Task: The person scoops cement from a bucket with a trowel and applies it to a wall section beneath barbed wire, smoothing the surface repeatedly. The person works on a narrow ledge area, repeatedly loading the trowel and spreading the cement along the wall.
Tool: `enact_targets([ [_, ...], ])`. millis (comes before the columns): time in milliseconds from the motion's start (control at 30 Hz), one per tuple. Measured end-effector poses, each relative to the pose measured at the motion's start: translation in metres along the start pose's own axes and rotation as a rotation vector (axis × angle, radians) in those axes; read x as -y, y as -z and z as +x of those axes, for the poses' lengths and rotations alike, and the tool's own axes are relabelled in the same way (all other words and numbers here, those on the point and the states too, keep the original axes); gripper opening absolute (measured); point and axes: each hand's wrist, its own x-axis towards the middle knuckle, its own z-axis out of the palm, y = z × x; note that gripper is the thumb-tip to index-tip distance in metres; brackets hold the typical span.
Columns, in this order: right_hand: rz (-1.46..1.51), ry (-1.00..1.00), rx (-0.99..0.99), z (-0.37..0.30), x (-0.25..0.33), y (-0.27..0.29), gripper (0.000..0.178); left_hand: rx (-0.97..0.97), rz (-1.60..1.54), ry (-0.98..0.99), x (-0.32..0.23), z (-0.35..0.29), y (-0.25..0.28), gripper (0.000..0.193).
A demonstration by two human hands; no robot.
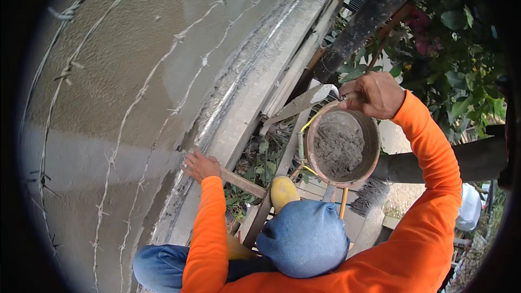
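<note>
My left hand [201, 166] rests on the edge of the concrete ledge [247, 97] against the wall, its fingers spread and holding nothing. At the far rim of a round bucket [374, 154], my right hand [373, 95] is closed around the handle of a trowel. The trowel's mortar-smeared blade [297, 104] reaches out leftward, between the bucket and the ledge. Inside the bucket lies wet grey mortar [339, 146], rough on its surface. The trowel's handle is mostly hidden by my fingers.
Strands of barbed wire [145, 84] run in front of the rendered wall [108, 130] on the left. A yellow boot [283, 192] stands on wooden scaffold pieces beside my denim-covered knee [306, 236]. A brush [370, 196] lies near the bucket. Dark pipes [374, 19] and leafy plants [458, 49] fill the right.
</note>
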Motion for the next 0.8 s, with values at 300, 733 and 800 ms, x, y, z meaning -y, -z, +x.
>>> enact_targets([
  [300, -0.256, -0.375, 0.44, -0.117, -0.014, -0.093, 0.025, -0.198, 0.002, 0.002, -0.012, 0.023, 0.009, 0.071],
  [733, -0.392, -0.121, -0.12, -0.169, -0.117, -0.143, 0.025, 0.085, -0.152, 0.007, -0.015, 0.043, -0.014, 0.076],
  [800, -0.294, -0.047, -0.143, -0.16, -0.108, -0.168, 0.029, 0.11, -0.103, -0.01, -0.015, 0.042, -0.018, 0.075],
])
